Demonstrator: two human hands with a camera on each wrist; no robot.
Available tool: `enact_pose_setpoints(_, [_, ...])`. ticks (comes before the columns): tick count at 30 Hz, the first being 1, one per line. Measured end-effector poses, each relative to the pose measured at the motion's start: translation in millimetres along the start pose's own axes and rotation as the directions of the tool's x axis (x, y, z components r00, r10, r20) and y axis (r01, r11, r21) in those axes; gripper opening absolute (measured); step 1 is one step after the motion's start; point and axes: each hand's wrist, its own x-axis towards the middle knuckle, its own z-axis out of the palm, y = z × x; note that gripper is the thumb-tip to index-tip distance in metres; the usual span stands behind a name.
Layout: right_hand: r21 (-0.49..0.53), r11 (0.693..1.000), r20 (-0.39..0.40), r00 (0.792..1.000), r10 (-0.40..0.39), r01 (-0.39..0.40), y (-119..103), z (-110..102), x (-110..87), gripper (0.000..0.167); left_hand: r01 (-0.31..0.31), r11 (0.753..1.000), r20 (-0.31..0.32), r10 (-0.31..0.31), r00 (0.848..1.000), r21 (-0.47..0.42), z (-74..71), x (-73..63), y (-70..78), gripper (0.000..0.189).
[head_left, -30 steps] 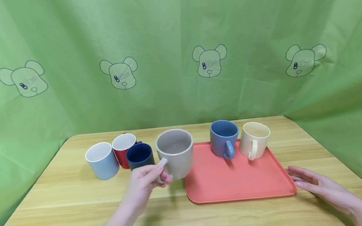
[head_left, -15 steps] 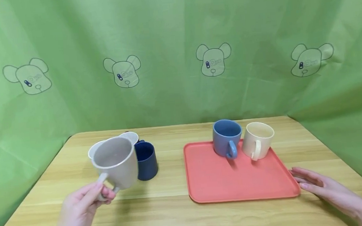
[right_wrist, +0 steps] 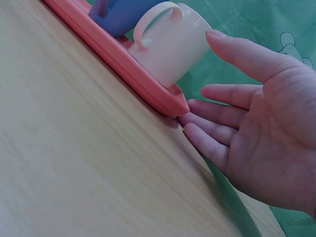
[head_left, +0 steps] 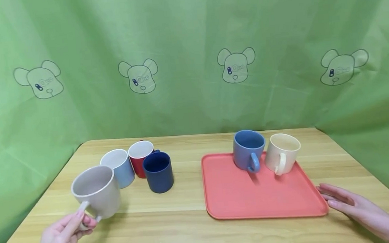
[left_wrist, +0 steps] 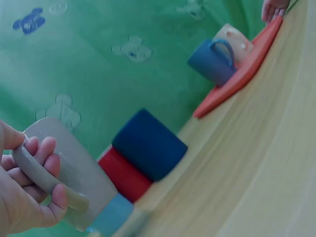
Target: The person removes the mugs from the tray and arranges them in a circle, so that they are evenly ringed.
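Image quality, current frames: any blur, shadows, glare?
Head: bright, even light, soft shadow on the table under the gray mug; left wrist: dimmer, tilted, table grain blurry; right wrist: also dim and tilted, right hand fairly sharp, shadow on the table near it; no strong glare anywhere.

pale-blue mug [head_left: 125,173] partly behind grey mug [head_left: 104,197], left hand [left_wrist: 20,202] cropped

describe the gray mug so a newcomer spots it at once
At left on the wooden table stand a light blue mug, red mug and navy mug. At their front left, the left hand grips the gray mug by its handle; it alone is gray and held.
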Motion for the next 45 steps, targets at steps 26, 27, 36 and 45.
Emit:
enact_pose_setpoints(26, [0.012, 1.000, 0.042, 0.999, 0.026, -0.027, 2, -1, -3.7, 0.055, 0.142, 0.987, -0.121, -0.133, 0.984, 0.070, 6.1, 13.9, -29.2, 0.030])
enact_pose_setpoints(27, [0.013, 1.000, 0.044, 0.999, 0.027, -0.028, 2, -1, -3.7, 0.056, 0.143, 0.987, -0.127, -0.133, 0.983, 0.074, 8.0, 14.0, -29.0, 0.030])
enact_pose_setpoints(36, [0.022, 0.999, 0.050, 0.998, 0.028, -0.029, 3, -1, -3.9, 0.055, 0.141, 0.988, -0.105, -0.134, 0.985, 0.067, 19.1, 15.2, -32.0, 0.027])
enact_pose_setpoints(45, [-0.073, 0.997, -0.008, 0.999, 0.034, -0.035, -1, 0, -0.7, 0.055, 0.243, 0.959, -0.267, -0.198, 0.943, 0.148, 15.9, 15.7, -34.5, 0.019])
